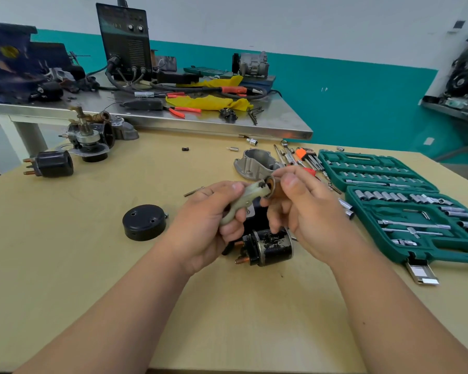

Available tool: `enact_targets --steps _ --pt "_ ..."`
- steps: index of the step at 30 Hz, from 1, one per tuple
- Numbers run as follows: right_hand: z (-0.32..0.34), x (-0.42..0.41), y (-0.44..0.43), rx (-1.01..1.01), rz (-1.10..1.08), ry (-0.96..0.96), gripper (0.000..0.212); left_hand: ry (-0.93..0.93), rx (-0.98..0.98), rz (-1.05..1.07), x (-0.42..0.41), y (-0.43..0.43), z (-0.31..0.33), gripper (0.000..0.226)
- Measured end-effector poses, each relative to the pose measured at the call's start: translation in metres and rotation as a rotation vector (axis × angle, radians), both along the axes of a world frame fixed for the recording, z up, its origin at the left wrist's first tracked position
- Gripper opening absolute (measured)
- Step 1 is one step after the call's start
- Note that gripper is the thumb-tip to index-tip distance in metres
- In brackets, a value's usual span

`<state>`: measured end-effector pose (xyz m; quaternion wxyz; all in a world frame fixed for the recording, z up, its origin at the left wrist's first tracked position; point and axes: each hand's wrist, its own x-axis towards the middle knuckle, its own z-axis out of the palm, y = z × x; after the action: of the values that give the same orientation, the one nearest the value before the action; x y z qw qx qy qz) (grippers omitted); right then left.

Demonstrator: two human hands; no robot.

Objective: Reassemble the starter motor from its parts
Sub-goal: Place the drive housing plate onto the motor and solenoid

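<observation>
Nearest me, lower centre, the black solenoid (268, 248) lies on the wooden table (92, 265), copper terminals pointing left. Just above it, my left hand (208, 228) curls round the pale plastic shift fork (242, 205). My right hand (308, 211) pinches a brown ring-shaped part (271, 185) at the fork's upper end. A logo on the black body (254, 215) between my hands is too blurred to read. Further off sit the black end cap (144, 222) and the aluminium nose housing (254, 163).

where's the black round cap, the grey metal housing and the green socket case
black round cap (144, 220), head view, flat top face
grey metal housing (247, 168), head view, left flange
green socket case (449, 248), head view, bare plastic of near half
</observation>
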<state>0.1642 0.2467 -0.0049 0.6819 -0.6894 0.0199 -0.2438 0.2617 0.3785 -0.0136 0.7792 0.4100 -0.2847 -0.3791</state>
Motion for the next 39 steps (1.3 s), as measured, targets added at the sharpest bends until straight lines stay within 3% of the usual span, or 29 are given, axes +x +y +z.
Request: enact_targets --steps 4,8,11,14,16,19,26,31,35,37,39 --pt "-0.007 0.003 0.010 -0.139 -0.104 0.108 0.044 0.105 -0.029 0.026 -0.008 -0.005 0.004 0.020" --pt "-0.004 0.001 0.018 -0.383 -0.197 0.046 0.039 0.025 0.141 0.114 -0.010 -0.008 0.003 0.025" --pt "-0.004 0.001 0.019 -0.666 -0.305 0.200 0.049 0.161 0.192 0.045 -0.004 -0.005 0.005 0.033" --pt "-0.002 0.000 0.017 -0.724 -0.257 0.335 0.057 0.272 0.192 -0.021 0.011 0.001 0.012 0.027" --pt "-0.002 -0.002 0.012 -0.748 -0.235 0.343 0.045 0.291 0.217 -0.062 0.020 0.006 0.018 0.024" --pt "0.003 -0.005 0.006 -0.618 -0.176 0.226 0.026 0.233 0.247 -0.115 0.020 0.008 0.027 0.024" --pt "0.006 -0.012 -0.007 -0.023 0.018 0.081 0.030 0.016 0.262 -0.130 0.006 0.003 0.038 0.040" --pt "0.007 -0.021 -0.015 0.055 0.072 0.055 0.023 -0.227 0.258 -0.009 -0.003 -0.007 0.036 0.033" --pt "0.008 -0.037 -0.033 -0.059 -0.201 -0.001 0.019 -0.559 0.461 0.210 0.000 -0.027 0.037 0.035" --pt "0.006 -0.045 -0.046 -0.111 -0.349 -0.022 0.024 -0.885 0.593 0.328 0.007 -0.041 0.033 0.023" --pt "0.002 -0.049 -0.058 -0.154 -0.442 -0.003 0.030 -1.346 0.775 0.238 0.012 -0.056 0.032 0.022"
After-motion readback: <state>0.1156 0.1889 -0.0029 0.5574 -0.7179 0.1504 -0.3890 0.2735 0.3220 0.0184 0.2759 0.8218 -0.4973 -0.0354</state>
